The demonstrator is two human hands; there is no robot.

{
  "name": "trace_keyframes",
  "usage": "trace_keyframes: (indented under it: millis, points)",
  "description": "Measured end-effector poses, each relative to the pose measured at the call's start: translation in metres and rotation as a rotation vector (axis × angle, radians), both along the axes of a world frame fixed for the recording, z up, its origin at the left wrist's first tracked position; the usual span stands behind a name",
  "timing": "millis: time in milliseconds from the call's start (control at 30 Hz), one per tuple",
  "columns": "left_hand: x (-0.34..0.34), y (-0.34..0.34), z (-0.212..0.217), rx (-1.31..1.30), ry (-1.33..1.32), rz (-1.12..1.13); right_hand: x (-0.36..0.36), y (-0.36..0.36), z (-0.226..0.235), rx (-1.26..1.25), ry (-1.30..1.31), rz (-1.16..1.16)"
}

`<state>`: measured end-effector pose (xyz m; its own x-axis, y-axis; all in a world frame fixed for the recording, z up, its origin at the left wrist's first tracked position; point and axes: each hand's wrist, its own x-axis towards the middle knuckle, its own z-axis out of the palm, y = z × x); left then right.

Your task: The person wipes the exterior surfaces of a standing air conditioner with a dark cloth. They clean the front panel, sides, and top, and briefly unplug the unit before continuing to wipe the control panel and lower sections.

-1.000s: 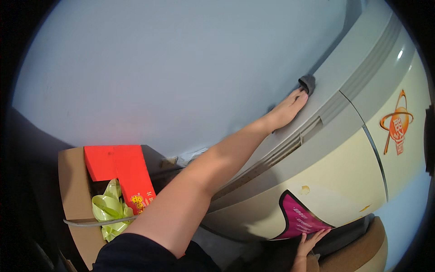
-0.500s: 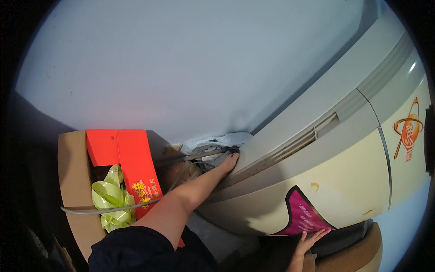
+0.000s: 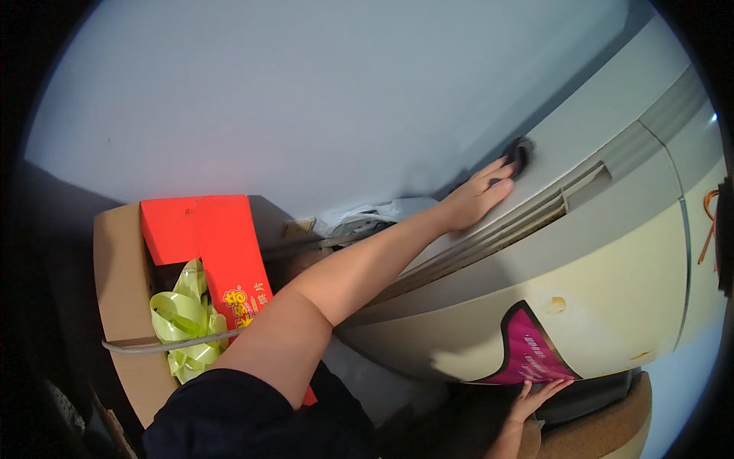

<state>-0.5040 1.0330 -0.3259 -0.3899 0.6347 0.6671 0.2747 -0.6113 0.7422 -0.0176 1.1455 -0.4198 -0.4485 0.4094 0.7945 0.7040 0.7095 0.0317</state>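
My left hand (image 3: 475,199) reaches far across and presses a dark, bunched cloth (image 3: 521,156) against the grey side of a tall cream floor-standing air conditioner (image 3: 604,268). The cloth is partly smeared by motion, and the fingers stretch over its near side. Just below the hand runs a slotted vent (image 3: 527,224) with brown dirt along its edge. Lower right, my right hand (image 3: 533,399) rests with spread fingers on the front panel's edge, beside a purple sticker (image 3: 527,352). Nothing shows in that hand.
An open cardboard box (image 3: 122,283) with red flaps stands at left, holding shiny light-green wrapping (image 3: 183,321). A grey cable (image 3: 164,346) crosses it. White plastic bags (image 3: 375,216) lie by the wall. A brown padded seat (image 3: 604,428) is at lower right.
My left hand has moved up and right along the air conditioner's side with the cloth, from the plastic bags to above the vent. My right hand stays on the panel's edge.
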Motion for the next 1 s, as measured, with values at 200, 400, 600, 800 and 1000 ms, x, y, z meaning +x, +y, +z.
trace_keyframes:
  millis: [200, 400, 600, 800, 1000]
  points:
    - [0.001, 0.012, -0.193, -0.449, -0.387, 0.06, 0.007, 0.01, -0.006, -0.008, 0.011, -0.014]
    - [0.014, 0.015, -0.298, -0.761, -0.839, -0.041, 0.006, 0.009, -0.004, 0.0, 0.019, -0.016]
    - [0.056, -0.05, -0.121, -0.666, -1.084, -0.11, 0.008, 0.006, -0.003, -0.05, 0.039, 0.049]
    - [0.09, -0.098, 0.03, 0.03, -0.432, -0.045, 0.007, 0.005, -0.009, -0.082, 0.047, 0.037]
    - [0.106, -0.085, 0.018, 0.24, 0.346, 0.658, 0.007, 0.01, -0.012, -0.076, 0.042, 0.007]
